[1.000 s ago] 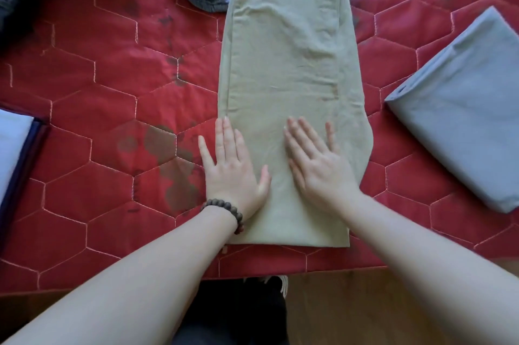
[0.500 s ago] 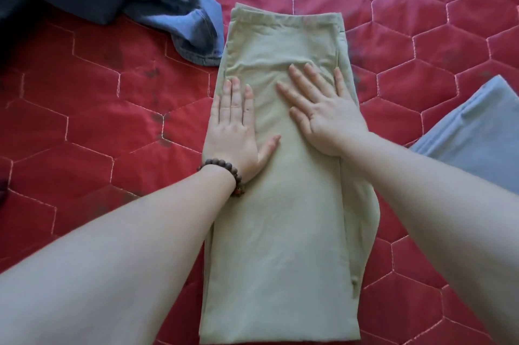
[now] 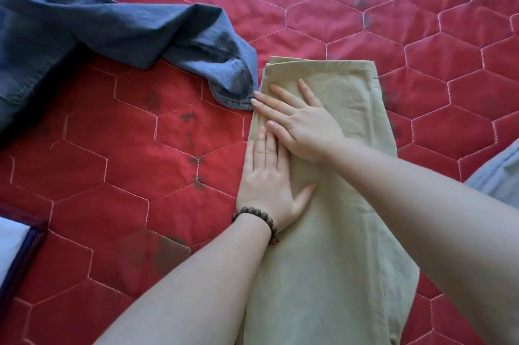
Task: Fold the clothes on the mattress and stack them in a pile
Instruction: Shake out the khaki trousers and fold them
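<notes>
Khaki trousers [image 3: 331,260]: folded lengthwise into one long strip, lying flat on the red quilted mattress [image 3: 118,176], running from the near edge of view to the waistband end farther off. Left hand [image 3: 266,184]: beaded bracelet [image 3: 259,218] at the wrist, palm down on the strip's left edge, fingers [image 3: 265,145] straight and released, grasping nothing. Right hand [image 3: 300,123]: just beyond it, flat on the cloth, fingers spread toward the left edge, likewise released. Blue denim garment [image 3: 98,33]: unfolded, far left, its hem just beside the right fingertips. Grey-blue cloth [image 3: 497,179]: right edge. White item with dark border [image 3: 14,243]: near left. Mattress stitched in hexagons, with dark stains.
</notes>
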A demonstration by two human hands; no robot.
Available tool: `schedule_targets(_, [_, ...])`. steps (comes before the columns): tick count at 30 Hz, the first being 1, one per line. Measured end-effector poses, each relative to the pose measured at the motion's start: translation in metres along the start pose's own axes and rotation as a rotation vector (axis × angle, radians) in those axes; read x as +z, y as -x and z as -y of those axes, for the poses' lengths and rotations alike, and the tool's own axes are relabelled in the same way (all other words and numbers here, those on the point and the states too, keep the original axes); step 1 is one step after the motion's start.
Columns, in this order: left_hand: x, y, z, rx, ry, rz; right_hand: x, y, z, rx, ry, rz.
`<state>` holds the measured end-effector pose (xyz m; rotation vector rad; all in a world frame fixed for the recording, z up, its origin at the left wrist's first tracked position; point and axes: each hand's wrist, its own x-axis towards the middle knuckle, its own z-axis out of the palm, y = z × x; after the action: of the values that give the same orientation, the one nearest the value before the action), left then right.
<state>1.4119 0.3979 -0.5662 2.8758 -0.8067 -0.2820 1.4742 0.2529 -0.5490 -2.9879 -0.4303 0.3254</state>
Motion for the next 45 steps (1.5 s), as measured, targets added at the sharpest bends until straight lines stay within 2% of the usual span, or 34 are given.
schedule_targets(4, [0.002, -0.001, 0.002, -0.017, -0.017, 0.005, -0.004, -0.024, -0.015, -0.025, 0.106, 0.055])
schedule_targets(6, [0.003, 0.0, 0.002, -0.011, -0.024, 0.008, -0.006, -0.027, -0.037, 0.178, 0.12, 0.016])
schedule_targets(9, [0.005, 0.0, 0.003, 0.001, -0.029, 0.014, -0.02, -0.015, -0.094, 0.66, 0.26, -0.003])
schedule_targets(10, [0.006, 0.0, 0.003, 0.0, -0.035, 0.017, -0.025, -0.006, -0.104, 0.733, 0.308, -0.049])
schedule_targets(11, [0.006, -0.001, 0.004, -0.001, -0.042, 0.018, -0.028, 0.002, -0.1, 0.727, 0.306, -0.124])
schedule_targets(13, [0.005, -0.001, 0.004, -0.003, -0.06, 0.024, -0.023, 0.014, -0.061, 0.511, 0.165, -0.2])
schedule_targets(15, [0.005, 0.0, 0.003, -0.004, -0.067, 0.031, -0.001, 0.04, -0.012, 0.239, 0.059, -0.112])
schedule_targets(16, [0.004, 0.0, 0.003, -0.003, -0.061, 0.03, 0.008, 0.056, -0.001, 0.212, 0.061, -0.046])
schedule_targets(17, [0.004, 0.0, 0.002, 0.0, -0.056, 0.03, 0.012, 0.069, -0.003, 0.263, 0.078, -0.008])
schedule_targets(20, [0.005, -0.001, 0.003, -0.002, -0.065, 0.022, 0.016, 0.08, -0.039, 0.572, 0.142, -0.044])
schedule_targets(22, [0.004, -0.001, 0.003, 0.0, -0.074, 0.02, 0.016, 0.079, -0.038, 0.661, 0.192, -0.078])
schedule_targets(24, [0.004, 0.0, 0.004, 0.004, -0.067, 0.011, 0.022, 0.085, -0.004, 0.635, 0.11, -0.129])
schedule_targets(26, [0.005, 0.001, 0.005, 0.027, -0.052, 0.001, 0.035, 0.115, 0.034, 0.488, 0.019, -0.1])
schedule_targets(28, [0.005, 0.002, 0.007, 0.064, -0.058, 0.005, 0.045, 0.158, 0.05, 0.428, -0.046, -0.047])
schedule_targets(32, [0.005, 0.013, 0.016, 0.137, -0.106, 0.023, 0.054, 0.221, 0.027, 0.605, -0.017, -0.016])
schedule_targets(34, [0.005, 0.023, 0.017, 0.142, -0.121, 0.039, 0.052, 0.22, 0.041, 0.676, -0.01, -0.074])
schedule_targets(35, [0.005, 0.03, 0.016, 0.13, -0.118, 0.042, 0.052, 0.216, 0.06, 0.641, -0.032, -0.114])
schedule_targets(38, [0.008, 0.058, 0.019, 0.136, -0.072, 0.056, 0.065, 0.223, 0.114, 0.352, -0.057, -0.101])
schedule_targets(39, [0.01, 0.071, 0.023, 0.156, -0.054, 0.077, 0.07, 0.235, 0.117, 0.317, -0.05, -0.064])
schedule_targets(43, [0.012, 0.11, 0.046, 0.189, -0.098, 0.127, 0.075, 0.284, 0.079, 0.493, -0.07, -0.033])
schedule_targets(45, [0.01, 0.113, 0.049, 0.205, -0.101, 0.151, 0.068, 0.295, 0.065, 0.449, -0.034, 0.02])
